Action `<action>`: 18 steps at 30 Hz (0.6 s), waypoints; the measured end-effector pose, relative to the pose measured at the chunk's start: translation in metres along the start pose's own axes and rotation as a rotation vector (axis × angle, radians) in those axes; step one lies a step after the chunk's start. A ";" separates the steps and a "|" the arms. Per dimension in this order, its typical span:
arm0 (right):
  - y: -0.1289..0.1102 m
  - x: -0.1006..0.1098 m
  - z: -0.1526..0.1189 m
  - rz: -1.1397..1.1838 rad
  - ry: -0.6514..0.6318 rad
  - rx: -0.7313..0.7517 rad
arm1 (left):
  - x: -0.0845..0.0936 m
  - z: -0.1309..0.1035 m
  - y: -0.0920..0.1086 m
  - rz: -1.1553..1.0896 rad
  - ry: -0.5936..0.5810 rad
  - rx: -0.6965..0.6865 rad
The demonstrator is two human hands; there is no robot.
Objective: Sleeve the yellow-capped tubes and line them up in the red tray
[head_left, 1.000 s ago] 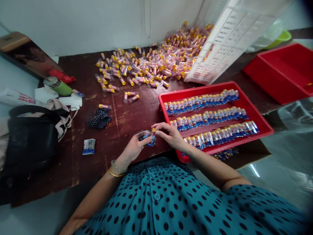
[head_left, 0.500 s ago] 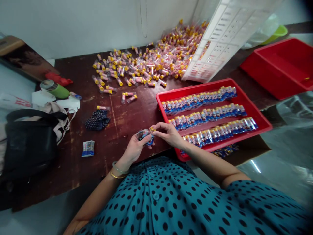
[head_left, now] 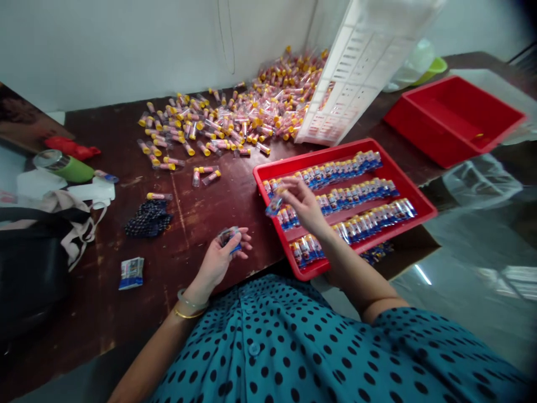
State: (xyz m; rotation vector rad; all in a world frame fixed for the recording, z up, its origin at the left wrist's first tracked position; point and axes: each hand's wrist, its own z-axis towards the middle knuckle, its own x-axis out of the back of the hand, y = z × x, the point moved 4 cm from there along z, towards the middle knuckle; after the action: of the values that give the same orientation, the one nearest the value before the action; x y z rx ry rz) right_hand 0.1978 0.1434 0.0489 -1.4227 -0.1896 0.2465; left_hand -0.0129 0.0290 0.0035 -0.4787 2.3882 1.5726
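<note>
The right hand (head_left: pixel 304 201) pinches a single packet (head_left: pixel 274 207) between thumb and fingertips above the left end of the red tray (head_left: pixel 409 187), near the ends of the upper and middle rows. Blur hides whether the packet touches anything below. The left hand (head_left: pixel 216 257), well apart from the right, holds some clear-and-blue sachets (head_left: pixel 230 238) under its thumb over the table (head_left: pixel 197 215), its fingers spread out beneath; how many cannot be told.

Three rows of yellow-topped packets (head_left: pixel 364 193) lie in the tray. Yellow-capped tubes (head_left: pixel 268 106) are heaped at the back of the table, and a small stack of flat sachets (head_left: pixel 131 273) lies at the left, near a dark patterned cloth (head_left: pixel 149 218).

The step in hand looks like laying the pinched packet among the rows. That calls for lining it up with its neighbours, yellow end upward, then loosening the fingertips without disturbing them.
</note>
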 end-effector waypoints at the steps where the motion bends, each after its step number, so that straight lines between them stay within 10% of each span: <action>1: 0.000 0.016 0.008 -0.089 0.049 -0.010 | 0.003 0.001 -0.001 -0.001 0.012 -0.001; 4: 0.011 0.040 0.018 -0.446 -0.047 -0.139 | 0.012 0.002 -0.007 -0.013 0.038 0.027; 12: 0.030 0.016 0.023 -0.873 -0.195 -0.052 | 0.030 -0.004 -0.014 -0.054 0.070 0.056; 18: 0.032 -0.068 0.110 -0.880 -0.384 0.129 | 0.047 -0.006 -0.019 -0.011 0.094 0.088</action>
State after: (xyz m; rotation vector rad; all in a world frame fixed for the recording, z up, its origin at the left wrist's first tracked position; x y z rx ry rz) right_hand 0.1004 0.2335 0.0343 -1.0379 -1.0616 -0.2000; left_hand -0.0482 0.0101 -0.0276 -0.5578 2.5072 1.4634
